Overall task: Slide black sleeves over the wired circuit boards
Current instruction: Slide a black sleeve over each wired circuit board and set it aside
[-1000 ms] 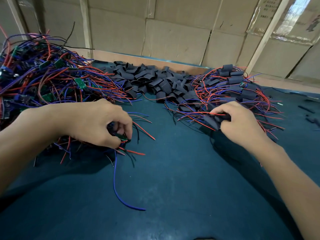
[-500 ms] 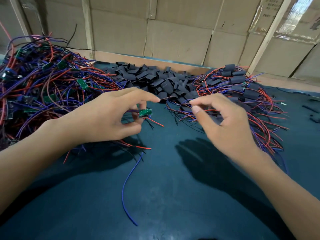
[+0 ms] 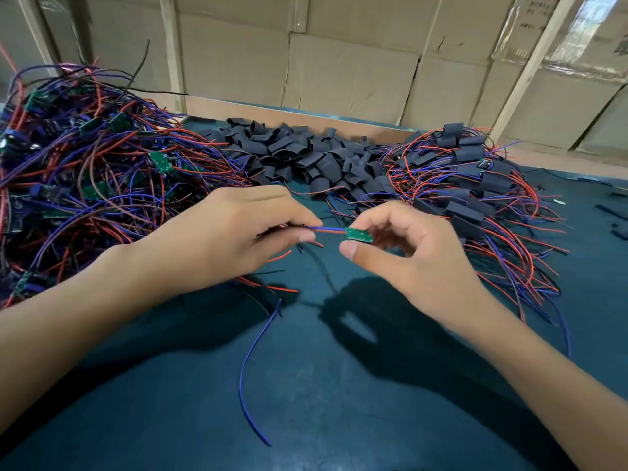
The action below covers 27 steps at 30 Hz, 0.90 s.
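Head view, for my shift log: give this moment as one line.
left hand: pinches wires | right hand: pinches bare circuit board | sleeve: not yet on | loose sleeves: piled behind

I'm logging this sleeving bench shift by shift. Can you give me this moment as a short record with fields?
left hand: pinches the red and blue wires of one board
right hand: holds the green circuit board, no sleeve on it yet
bare boards pile: far left
loose black sleeves: middle, at the back
sleeved boards pile: right
surface: dark mat
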### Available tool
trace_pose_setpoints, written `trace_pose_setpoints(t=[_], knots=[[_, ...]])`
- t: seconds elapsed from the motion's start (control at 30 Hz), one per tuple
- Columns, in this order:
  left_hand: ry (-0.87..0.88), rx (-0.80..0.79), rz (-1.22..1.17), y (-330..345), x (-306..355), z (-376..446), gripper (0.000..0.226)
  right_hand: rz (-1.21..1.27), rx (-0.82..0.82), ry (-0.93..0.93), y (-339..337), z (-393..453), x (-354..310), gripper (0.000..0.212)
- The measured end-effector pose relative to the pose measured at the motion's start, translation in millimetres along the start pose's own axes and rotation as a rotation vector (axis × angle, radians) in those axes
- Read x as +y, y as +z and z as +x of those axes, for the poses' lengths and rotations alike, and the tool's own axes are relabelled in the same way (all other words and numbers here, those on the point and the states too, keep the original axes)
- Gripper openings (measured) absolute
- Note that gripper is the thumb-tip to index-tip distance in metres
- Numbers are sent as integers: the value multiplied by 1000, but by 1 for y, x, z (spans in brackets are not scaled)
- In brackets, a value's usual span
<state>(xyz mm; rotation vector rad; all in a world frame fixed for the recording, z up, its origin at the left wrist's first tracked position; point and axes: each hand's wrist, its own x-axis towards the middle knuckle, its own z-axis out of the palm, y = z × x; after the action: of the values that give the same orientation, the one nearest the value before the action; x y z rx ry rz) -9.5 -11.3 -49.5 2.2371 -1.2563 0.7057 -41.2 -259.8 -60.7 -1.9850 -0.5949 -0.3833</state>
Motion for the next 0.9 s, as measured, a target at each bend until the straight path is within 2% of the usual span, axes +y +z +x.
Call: trace_pose_setpoints(t=[0.13, 0.23, 0.3, 0.37, 0.4, 0.53, 0.6, 0.63, 0.77, 0.83, 0.9], knots=[[9, 59, 55, -5, -5, 0, 18, -195, -4, -100, -12, 2, -1, 12], [52, 17, 47, 0, -2, 0, 18, -366, -66, -301, -14, 0, -2, 18], [93, -16, 45, 3, 0, 0, 20, -352, -178, -317, -14, -3, -5, 42], [106, -20, 46, 3, 1, 1, 20, -357, -289, -224, -14, -5, -5, 68], [97, -17, 46, 2, 1, 0, 21, -394, -305, -210, -11, -7, -5, 72], [86, -24, 18, 2, 5, -2, 18, -650, -151, -287, 6, -8, -5, 50], [87, -22, 12, 6, 9, -1, 15, -558, -89, -292, 11, -7, -5, 28], [80, -18, 7, 7, 10, -1, 14, -421, -110, -245, 12, -6, -4, 22], [34, -24, -36, 1, 13, 4, 10, 230, -195, 46, 17, -8, -4, 39], [-16, -43, 7, -12, 6, 8, 15, 293, -193, 150, 22, -9, -3, 39], [-192, -61, -18, -29, -9, 17, 18, 178, -159, 158, 23, -8, 0, 28]])
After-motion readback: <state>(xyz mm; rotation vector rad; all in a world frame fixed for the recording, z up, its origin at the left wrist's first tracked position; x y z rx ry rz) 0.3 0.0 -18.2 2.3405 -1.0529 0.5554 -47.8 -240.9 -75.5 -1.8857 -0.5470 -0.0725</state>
